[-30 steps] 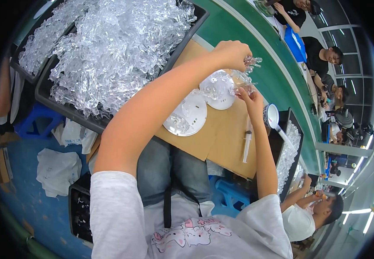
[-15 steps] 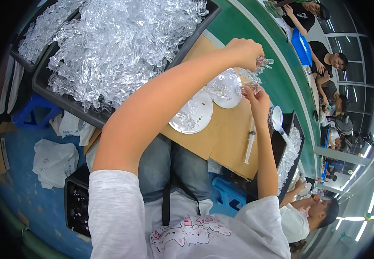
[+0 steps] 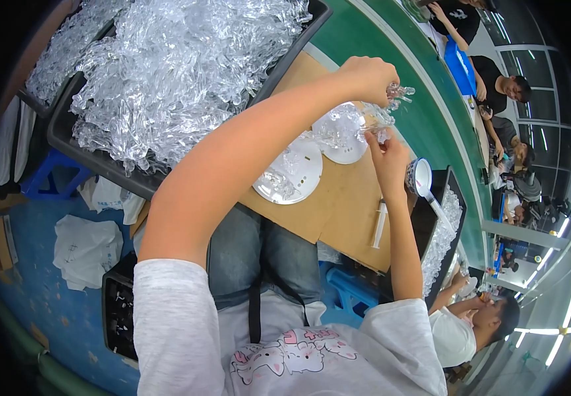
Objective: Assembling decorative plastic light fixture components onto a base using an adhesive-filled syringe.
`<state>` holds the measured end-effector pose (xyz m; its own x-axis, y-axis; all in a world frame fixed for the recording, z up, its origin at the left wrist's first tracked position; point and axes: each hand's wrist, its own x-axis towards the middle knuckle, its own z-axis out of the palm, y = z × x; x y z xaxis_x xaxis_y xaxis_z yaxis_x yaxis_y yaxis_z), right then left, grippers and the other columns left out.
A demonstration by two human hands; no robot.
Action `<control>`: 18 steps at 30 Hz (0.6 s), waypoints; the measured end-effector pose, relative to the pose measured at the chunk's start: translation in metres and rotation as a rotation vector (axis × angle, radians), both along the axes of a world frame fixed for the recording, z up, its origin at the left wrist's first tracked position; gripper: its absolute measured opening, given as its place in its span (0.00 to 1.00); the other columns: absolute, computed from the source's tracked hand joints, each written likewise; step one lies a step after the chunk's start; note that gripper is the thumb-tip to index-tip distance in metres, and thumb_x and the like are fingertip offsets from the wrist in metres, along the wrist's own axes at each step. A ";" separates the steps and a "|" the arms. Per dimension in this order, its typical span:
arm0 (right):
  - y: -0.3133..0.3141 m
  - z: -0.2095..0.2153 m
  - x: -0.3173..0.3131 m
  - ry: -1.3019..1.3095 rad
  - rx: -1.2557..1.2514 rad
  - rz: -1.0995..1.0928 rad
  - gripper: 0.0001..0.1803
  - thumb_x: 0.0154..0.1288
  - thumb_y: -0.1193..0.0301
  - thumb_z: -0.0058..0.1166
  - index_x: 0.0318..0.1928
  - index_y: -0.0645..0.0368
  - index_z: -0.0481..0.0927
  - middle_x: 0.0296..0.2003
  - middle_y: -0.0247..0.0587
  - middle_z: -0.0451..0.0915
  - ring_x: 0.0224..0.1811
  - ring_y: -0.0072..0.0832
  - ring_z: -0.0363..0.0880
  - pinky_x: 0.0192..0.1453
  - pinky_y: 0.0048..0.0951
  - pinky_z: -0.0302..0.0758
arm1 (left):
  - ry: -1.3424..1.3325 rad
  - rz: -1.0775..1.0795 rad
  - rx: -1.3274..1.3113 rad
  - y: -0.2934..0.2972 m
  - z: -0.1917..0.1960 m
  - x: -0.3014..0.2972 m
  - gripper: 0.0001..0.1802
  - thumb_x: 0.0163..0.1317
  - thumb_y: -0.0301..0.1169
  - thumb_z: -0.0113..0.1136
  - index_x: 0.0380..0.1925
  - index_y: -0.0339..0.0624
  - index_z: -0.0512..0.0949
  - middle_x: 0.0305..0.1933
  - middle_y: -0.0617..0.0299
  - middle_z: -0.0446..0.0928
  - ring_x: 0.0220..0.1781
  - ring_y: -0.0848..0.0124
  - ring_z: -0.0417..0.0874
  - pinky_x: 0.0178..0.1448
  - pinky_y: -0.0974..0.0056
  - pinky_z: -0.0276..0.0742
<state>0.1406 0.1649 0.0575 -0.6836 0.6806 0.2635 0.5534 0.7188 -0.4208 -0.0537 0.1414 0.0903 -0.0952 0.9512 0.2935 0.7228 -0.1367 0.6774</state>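
My left hand (image 3: 368,78) reaches across to the far side of the cardboard-topped work area (image 3: 348,211), its fingers closed on a clear plastic piece (image 3: 399,96) with knobbly ends. Just nearer to me, my right hand (image 3: 389,158) pinches another clear plastic part (image 3: 382,132) between thumb and fingers. The two held parts are close together; whether they touch I cannot tell. Left of my hands lie two white round plates, the nearer one (image 3: 308,178) and the farther one (image 3: 348,155), both carrying clear plastic pieces.
A large black bin (image 3: 117,168) heaped with clear plastic parts stands at left. A syringe (image 3: 379,228) lies on the cardboard. At right are a patterned bowl (image 3: 411,175) with a white spoon (image 3: 436,206), and another black bin (image 3: 457,178). Co-workers (image 3: 453,333) sit nearby.
My right hand has come slightly nearer to me and left, its fingertips now bunched at the lower end of the clear part. My left hand keeps its hold. The whole view has shifted a little.
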 end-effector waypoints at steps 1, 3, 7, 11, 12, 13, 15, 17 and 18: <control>-0.001 -0.002 0.000 0.003 0.001 -0.001 0.13 0.60 0.66 0.58 0.36 0.64 0.77 0.23 0.45 0.80 0.22 0.25 0.78 0.27 0.24 0.70 | 0.017 0.003 0.001 0.001 -0.001 0.000 0.19 0.39 0.37 0.63 0.36 0.55 0.83 0.31 0.58 0.81 0.36 0.60 0.82 0.41 0.59 0.78; -0.001 -0.008 0.000 0.005 0.093 0.019 0.14 0.59 0.64 0.58 0.36 0.63 0.77 0.24 0.49 0.80 0.24 0.34 0.80 0.29 0.29 0.72 | 0.039 0.005 0.004 0.002 0.000 0.000 0.19 0.39 0.38 0.63 0.36 0.55 0.83 0.31 0.59 0.81 0.36 0.60 0.82 0.41 0.59 0.78; 0.003 -0.012 0.001 0.045 0.056 0.007 0.14 0.59 0.64 0.59 0.37 0.63 0.78 0.24 0.49 0.80 0.24 0.36 0.80 0.29 0.30 0.73 | -0.007 -0.018 0.022 0.002 0.005 -0.005 0.19 0.38 0.43 0.66 0.35 0.54 0.83 0.31 0.59 0.81 0.36 0.61 0.82 0.41 0.60 0.77; 0.006 -0.003 0.006 -0.024 0.047 0.028 0.17 0.58 0.66 0.58 0.46 0.61 0.77 0.27 0.50 0.80 0.27 0.35 0.80 0.31 0.30 0.73 | -0.377 -0.076 0.168 -0.011 0.034 -0.007 0.21 0.44 0.48 0.67 0.35 0.48 0.82 0.32 0.58 0.81 0.37 0.66 0.82 0.42 0.63 0.75; 0.004 0.003 0.009 -0.078 0.032 0.059 0.19 0.58 0.67 0.58 0.49 0.60 0.76 0.30 0.51 0.81 0.29 0.33 0.80 0.32 0.29 0.73 | -0.354 -0.080 0.171 -0.020 0.042 -0.007 0.21 0.44 0.48 0.67 0.35 0.48 0.82 0.32 0.58 0.81 0.37 0.66 0.82 0.42 0.63 0.75; -0.002 0.012 0.016 -0.059 0.036 0.051 0.19 0.58 0.67 0.58 0.49 0.60 0.76 0.30 0.51 0.81 0.29 0.33 0.80 0.32 0.29 0.73 | -0.597 -0.093 0.229 -0.040 0.056 0.000 0.21 0.48 0.47 0.65 0.36 0.45 0.81 0.33 0.58 0.80 0.36 0.68 0.80 0.42 0.65 0.74; -0.024 0.046 0.033 0.047 0.042 -0.006 0.22 0.56 0.67 0.59 0.51 0.61 0.76 0.36 0.47 0.82 0.33 0.28 0.80 0.35 0.26 0.73 | -1.004 -0.119 0.319 -0.087 0.082 0.023 0.20 0.56 0.45 0.60 0.39 0.40 0.78 0.33 0.58 0.78 0.36 0.73 0.76 0.42 0.68 0.71; -0.059 0.091 0.039 0.247 -0.279 0.010 0.22 0.55 0.67 0.59 0.50 0.62 0.76 0.37 0.44 0.82 0.34 0.25 0.80 0.36 0.24 0.73 | -0.988 -0.006 0.357 -0.137 0.080 0.052 0.17 0.60 0.40 0.58 0.44 0.40 0.75 0.34 0.58 0.77 0.37 0.72 0.75 0.43 0.67 0.69; -0.077 0.109 0.040 0.426 -0.596 0.025 0.22 0.54 0.67 0.60 0.50 0.63 0.76 0.39 0.42 0.81 0.36 0.23 0.79 0.37 0.22 0.72 | -0.809 0.110 0.368 -0.156 0.070 0.068 0.17 0.60 0.37 0.57 0.47 0.42 0.74 0.35 0.58 0.76 0.38 0.70 0.75 0.44 0.66 0.68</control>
<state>0.1810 0.0875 0.1662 -0.6217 0.7769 0.0994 0.2410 0.3105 -0.9195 0.0143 -0.0147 0.1604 -0.4909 0.7833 0.3815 0.0647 -0.4039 0.9125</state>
